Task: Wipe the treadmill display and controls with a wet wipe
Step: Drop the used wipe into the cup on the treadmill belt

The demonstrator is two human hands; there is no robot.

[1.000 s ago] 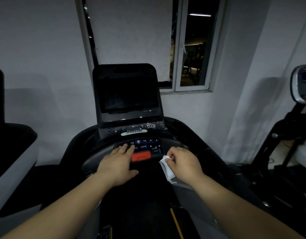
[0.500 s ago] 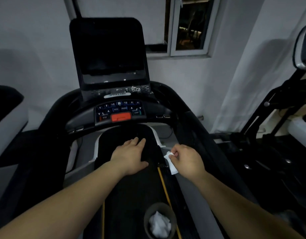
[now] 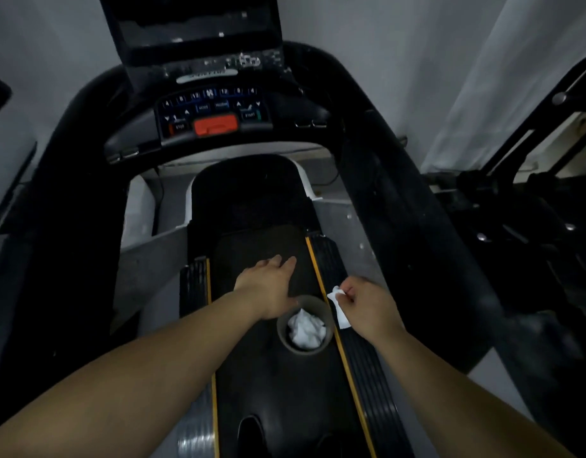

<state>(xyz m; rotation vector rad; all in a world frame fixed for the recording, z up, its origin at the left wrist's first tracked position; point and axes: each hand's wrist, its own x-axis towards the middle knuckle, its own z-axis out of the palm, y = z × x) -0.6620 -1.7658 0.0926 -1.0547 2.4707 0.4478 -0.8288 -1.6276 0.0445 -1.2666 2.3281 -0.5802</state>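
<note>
The treadmill's dark display [image 3: 192, 24] stands at the top, cut off by the frame edge. Below it lies the control panel [image 3: 215, 109] with blue keys and a red stop button [image 3: 215, 125]. My right hand [image 3: 367, 307] pinches a white wet wipe [image 3: 339, 305] low over the right side rail, just right of a small round bin [image 3: 328, 314] on the belt. Crumpled white wipes [image 3: 306, 328] fill that bin. My left hand [image 3: 270, 285] hovers flat, fingers apart and holding nothing, over the belt beside the bin's left rim.
Black handrails [image 3: 400, 193] curve down both sides of the belt [image 3: 261, 226]. Yellow lines edge the belt. Another black machine [image 3: 532, 200] stands at the right, and part of one more at the far left. A white wall and a pale curtain [image 3: 516, 77] are behind.
The view has tilted down from the console to the belt. Both hands left the control panel and dropped toward the bin, the right one still gripping the wipe.
</note>
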